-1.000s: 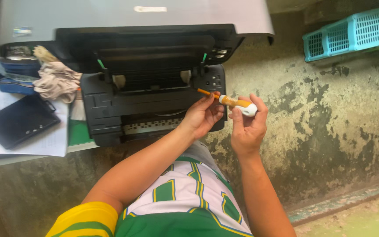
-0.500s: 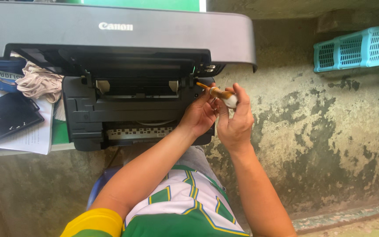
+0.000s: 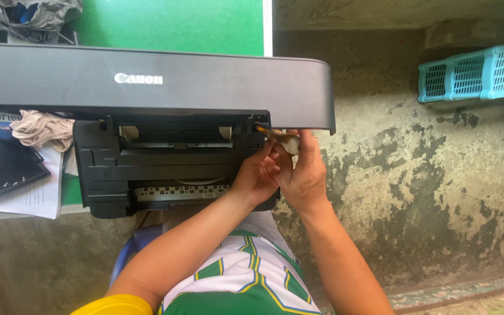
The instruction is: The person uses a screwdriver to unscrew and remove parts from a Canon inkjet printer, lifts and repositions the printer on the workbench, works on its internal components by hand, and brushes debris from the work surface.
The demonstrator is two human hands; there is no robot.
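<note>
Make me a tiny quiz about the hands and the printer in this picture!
1. True or false: the small orange-tipped tool is at the right end of the printer.
2. Which hand holds the tool: A left, B right?
3. What lies left of the printer, on the papers?

Key: 1 true. 2 B, the right hand; the left hand is beside it. 3 A dark tablet.

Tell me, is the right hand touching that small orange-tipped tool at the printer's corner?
Touching. The head view shows the right hand with fingers wrapped around the small tool, whose orange tip points into the black printer.
</note>
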